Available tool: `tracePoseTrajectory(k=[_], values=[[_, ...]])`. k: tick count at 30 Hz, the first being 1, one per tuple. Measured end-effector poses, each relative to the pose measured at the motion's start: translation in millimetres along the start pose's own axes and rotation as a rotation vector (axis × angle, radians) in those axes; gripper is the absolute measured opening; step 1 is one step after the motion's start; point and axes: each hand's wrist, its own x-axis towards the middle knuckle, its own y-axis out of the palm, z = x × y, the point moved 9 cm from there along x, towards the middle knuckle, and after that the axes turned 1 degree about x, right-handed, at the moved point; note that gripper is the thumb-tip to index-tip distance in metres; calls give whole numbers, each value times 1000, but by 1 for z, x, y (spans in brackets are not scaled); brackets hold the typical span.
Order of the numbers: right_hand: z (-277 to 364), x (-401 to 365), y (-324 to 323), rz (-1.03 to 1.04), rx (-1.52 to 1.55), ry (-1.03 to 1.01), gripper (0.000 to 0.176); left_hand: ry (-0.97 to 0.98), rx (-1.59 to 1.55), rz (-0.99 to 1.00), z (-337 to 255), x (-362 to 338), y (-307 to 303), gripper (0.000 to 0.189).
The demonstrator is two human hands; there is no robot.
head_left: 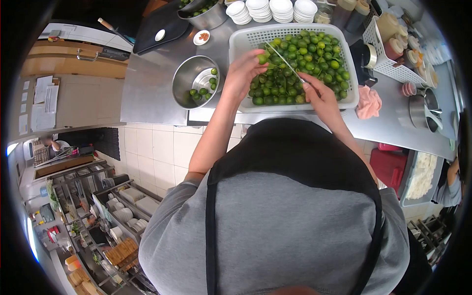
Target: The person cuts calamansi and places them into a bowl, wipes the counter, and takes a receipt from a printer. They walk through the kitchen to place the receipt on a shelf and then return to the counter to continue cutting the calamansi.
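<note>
A white perforated plastic basket full of small green limes stands on the steel counter in front of me. Over its left side, my left hand pinches one lime at the fingertips. The fingers of my right hand wrap around the handle of a small knife above the basket's front. Its thin blade slants up and left, with the tip close to the held lime. To the left of the basket is a round steel bowl with several limes at the bottom.
Stacked white dishes, a small dish of red bits and a black tray are at the back. A pink cloth, a basket of bottles and steel pots lie to the right. Another person stands at far right.
</note>
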Motion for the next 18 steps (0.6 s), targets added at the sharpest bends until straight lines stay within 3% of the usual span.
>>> tracePoseTrajectory(k=[6,18], values=[[12,-4,15,72,33,24,30,148,-2,-124,-16,-10,4,26],[23,-5,15,37,-103,-40,30,117,172,-142,-12,-14,15,19]])
